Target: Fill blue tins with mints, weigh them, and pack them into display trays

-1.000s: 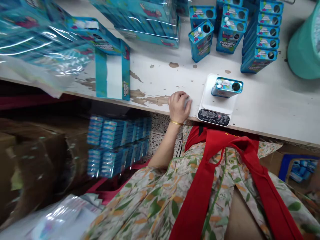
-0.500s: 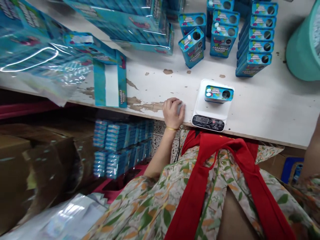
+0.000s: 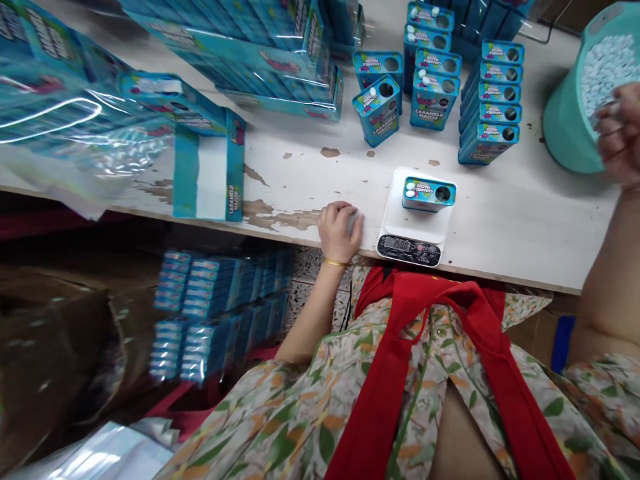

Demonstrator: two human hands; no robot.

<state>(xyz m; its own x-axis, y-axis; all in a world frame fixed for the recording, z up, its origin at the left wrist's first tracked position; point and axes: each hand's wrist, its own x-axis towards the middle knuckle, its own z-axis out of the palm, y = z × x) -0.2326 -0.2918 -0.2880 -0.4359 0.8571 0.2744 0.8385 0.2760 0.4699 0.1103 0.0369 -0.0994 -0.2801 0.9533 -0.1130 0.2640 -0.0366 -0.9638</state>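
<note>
My left hand [image 3: 340, 232] rests on the table's front edge with its fingers curled. A small greyish patch shows between thumb and fingers, too unclear to name. At the far right, my right hand [image 3: 620, 137] is over the rim of a teal bucket [image 3: 565, 127] of small pale candies [image 3: 611, 70]. Its fingers are bent together, partly blurred, and what they hold cannot be made out. A blue candy tin [image 3: 425, 193] stands on a white digital scale [image 3: 417, 227], between my hands. Two white candies lie on the tin's top, beside its round dark opening.
Behind the scale stand several more blue tins [image 3: 435, 100], some topped with white candies, and a row of tins [image 3: 487, 143]. Wrapped display packs [image 3: 280, 100] fill the back left, near an opened blue carton [image 3: 235, 173]. Below the table are stacked blue packs [image 3: 210, 287].
My right hand has come into view at the bucket. The view has shifted so the bucket shows more fully. My left hand and the tin on the scale stay in place.
</note>
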